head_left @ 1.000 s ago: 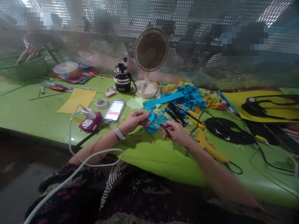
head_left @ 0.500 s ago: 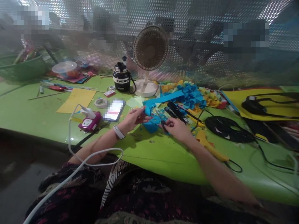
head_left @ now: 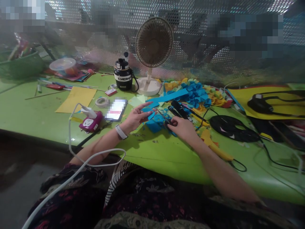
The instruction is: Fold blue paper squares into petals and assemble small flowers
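Note:
My left hand pinches a small blue paper piece with its forefinger stretched out, above the green table. My right hand is closed round the black handles of scissors, whose blades point up-left toward the blue piece. Under both hands lies a pile of blue paper scraps. A white watch sits on my left wrist.
A phone, a pink power adapter with white cable, a tape roll and yellow paper lie left. A fan and black jug stand behind. Blue and yellow paper flowers, black staplers, a yellow glue gun and cables lie right.
Both hands have moved slightly forward over the blue scraps. My left forefinger has stretched out. The scissors have lowered toward the pile.

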A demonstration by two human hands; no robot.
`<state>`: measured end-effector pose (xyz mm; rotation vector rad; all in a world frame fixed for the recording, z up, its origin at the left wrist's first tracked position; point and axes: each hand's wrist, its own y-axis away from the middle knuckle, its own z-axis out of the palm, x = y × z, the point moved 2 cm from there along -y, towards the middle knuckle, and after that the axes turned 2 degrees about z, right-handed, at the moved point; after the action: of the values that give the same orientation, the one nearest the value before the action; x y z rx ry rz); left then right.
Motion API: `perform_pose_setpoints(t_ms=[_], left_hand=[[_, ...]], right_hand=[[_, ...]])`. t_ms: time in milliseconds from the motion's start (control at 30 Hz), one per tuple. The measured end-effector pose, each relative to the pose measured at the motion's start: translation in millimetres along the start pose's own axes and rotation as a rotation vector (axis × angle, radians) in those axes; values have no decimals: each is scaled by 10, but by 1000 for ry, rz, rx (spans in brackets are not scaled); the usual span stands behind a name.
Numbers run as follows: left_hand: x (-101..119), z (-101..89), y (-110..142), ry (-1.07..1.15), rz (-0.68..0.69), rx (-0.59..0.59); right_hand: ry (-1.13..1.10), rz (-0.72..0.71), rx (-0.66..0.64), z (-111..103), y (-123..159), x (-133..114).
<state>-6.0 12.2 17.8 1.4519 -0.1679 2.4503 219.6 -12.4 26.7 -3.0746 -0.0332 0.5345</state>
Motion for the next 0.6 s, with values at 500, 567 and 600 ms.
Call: perform_pose_setpoints(t_ms=[500, 567, 600], left_hand=[[119, -139, -101, -97, 253, 286], [216, -202, -134, -77, 350, 441], [265, -229, -148, -65, 402, 487]], right_hand=[[-280, -174, 87, -173, 254, -168], [-238, -275, -59, -139, 326, -232], [-188, -314, -130, -114, 355, -259]])
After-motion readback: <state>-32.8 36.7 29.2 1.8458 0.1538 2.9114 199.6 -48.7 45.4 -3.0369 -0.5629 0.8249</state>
